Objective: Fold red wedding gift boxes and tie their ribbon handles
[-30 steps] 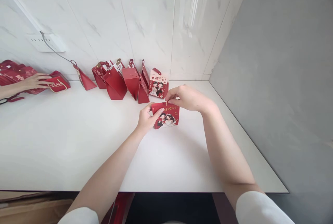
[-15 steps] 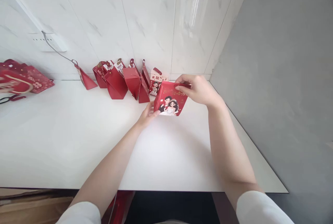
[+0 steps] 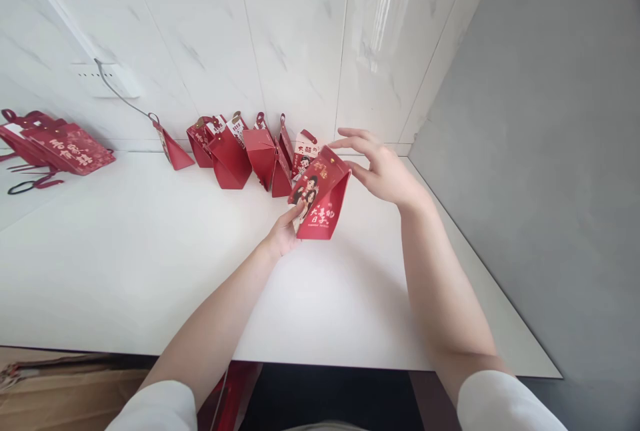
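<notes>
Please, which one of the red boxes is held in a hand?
The frontmost red box, gripped by the left hand; the other boxes sit farther back by the tiled wall, no hand on them.

Far left, a grey cable (image 3: 116, 95) runs from a white socket (image 3: 120, 81) on the marbled tile wall (image 3: 295, 44); a grey side wall (image 3: 540, 151) stands right; brown paper (image 3: 75, 394) lies near left, below the white table (image 3: 140, 271).

Smooth red card with a low sheen is seen on the held box (image 3: 330, 201) at the clock's centre, and similar card on the folded boxes (image 3: 231, 167) towards ten. Glossy, veined tiles (image 3: 295, 51) are shown at twelve, a matt grey wall (image 3: 540, 151) at three, a smooth white tabletop (image 3: 320, 311) at six, and creased brown paper (image 3: 75, 394) at eight.
</notes>
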